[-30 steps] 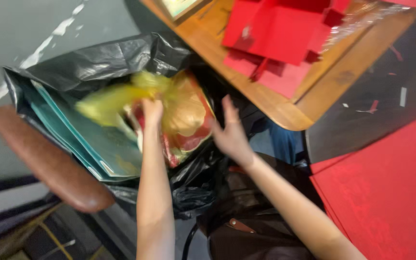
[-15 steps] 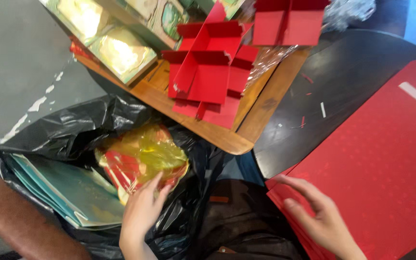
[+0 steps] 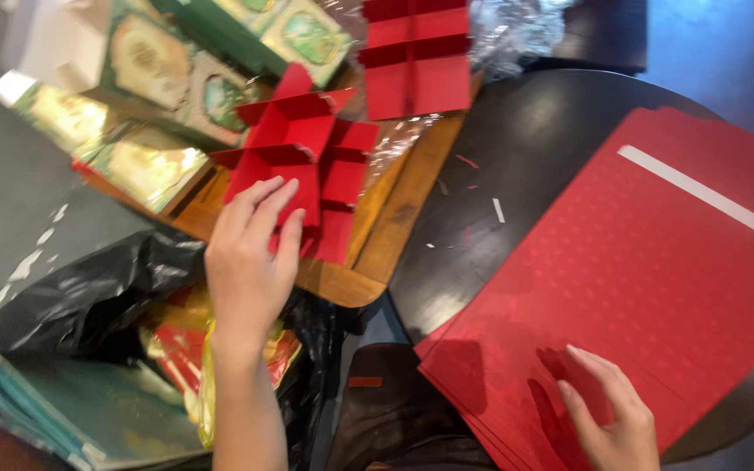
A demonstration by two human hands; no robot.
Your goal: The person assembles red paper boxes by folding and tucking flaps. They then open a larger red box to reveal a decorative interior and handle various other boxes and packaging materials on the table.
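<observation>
Reaching forward with fingers spread and nothing in its grasp, the left hand (image 3: 250,262) touches the near edge of the red cardboard divider (image 3: 303,161) on the wooden table (image 3: 377,253), well ahead of the right hand (image 3: 608,414). That hand lies open and flat on the red sheets (image 3: 639,279), whose long axis runs away rightward. Green boxes (image 3: 146,113) crowd the divider's far left; the black bag (image 3: 89,288) gapes below.

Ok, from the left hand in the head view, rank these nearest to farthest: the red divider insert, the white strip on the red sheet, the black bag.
From the left hand:
1. Red divider insert, under its fingertips on the wooden board.
2. Black bag, just left of and below the wrist.
3. White strip, far right on the red sheet.
</observation>
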